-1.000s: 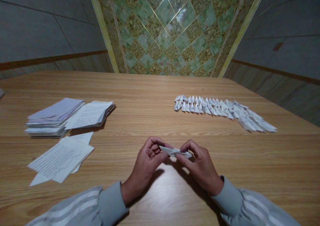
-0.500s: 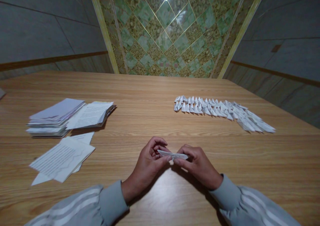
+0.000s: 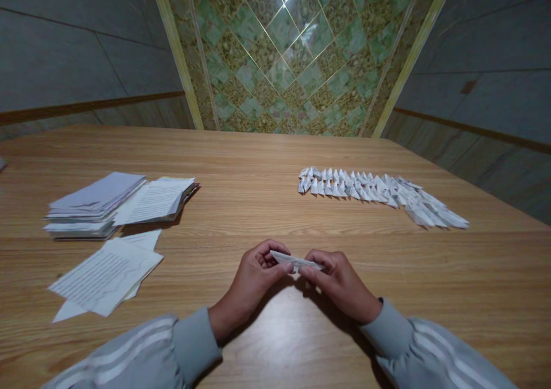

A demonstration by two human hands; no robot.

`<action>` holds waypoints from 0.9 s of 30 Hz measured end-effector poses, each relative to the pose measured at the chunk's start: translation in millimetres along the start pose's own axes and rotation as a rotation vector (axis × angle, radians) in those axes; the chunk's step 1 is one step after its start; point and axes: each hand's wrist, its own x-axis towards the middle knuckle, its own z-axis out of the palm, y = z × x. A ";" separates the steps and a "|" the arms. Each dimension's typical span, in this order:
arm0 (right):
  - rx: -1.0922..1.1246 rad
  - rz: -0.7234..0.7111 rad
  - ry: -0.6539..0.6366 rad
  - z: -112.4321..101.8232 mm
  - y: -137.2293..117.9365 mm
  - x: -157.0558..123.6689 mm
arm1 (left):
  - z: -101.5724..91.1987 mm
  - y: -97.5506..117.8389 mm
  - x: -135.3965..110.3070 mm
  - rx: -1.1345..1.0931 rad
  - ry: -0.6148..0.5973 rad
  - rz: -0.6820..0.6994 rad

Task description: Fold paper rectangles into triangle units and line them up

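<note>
A small folded piece of printed paper (image 3: 293, 260) is pinched between both hands just above the wooden table (image 3: 258, 205). My left hand (image 3: 253, 283) grips its left end with thumb and fingers closed. My right hand (image 3: 342, 283) pinches its right end, fingers curled. A long row of several finished folded paper pieces (image 3: 379, 197) lies beyond my hands, to the right.
Two stacks of printed sheets (image 3: 116, 202) sit at the left of the table. A few loose sheets (image 3: 105, 271) lie in front of them. A tiled wall panel (image 3: 293, 56) rises behind the table's far edge.
Both hands have shifted slightly on the folded paper and flattened it; the piece stays held between them. The view has tilted a little.
</note>
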 end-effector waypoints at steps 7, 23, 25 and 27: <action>0.125 0.017 -0.069 -5.4 5.8 2.9 | -2.7 -2.7 1.9 -0.080 0.030 -0.047; 0.166 0.130 0.060 -37.6 19.9 8.8 | -6.1 -4.7 3.0 -0.015 0.002 -0.034; -0.073 0.177 0.342 -63.3 28.0 9.4 | -6.9 -3.1 2.5 0.018 0.017 -0.018; -0.172 0.212 0.511 -98.2 38.4 5.5 | -8.7 -3.0 2.5 0.063 0.030 -0.002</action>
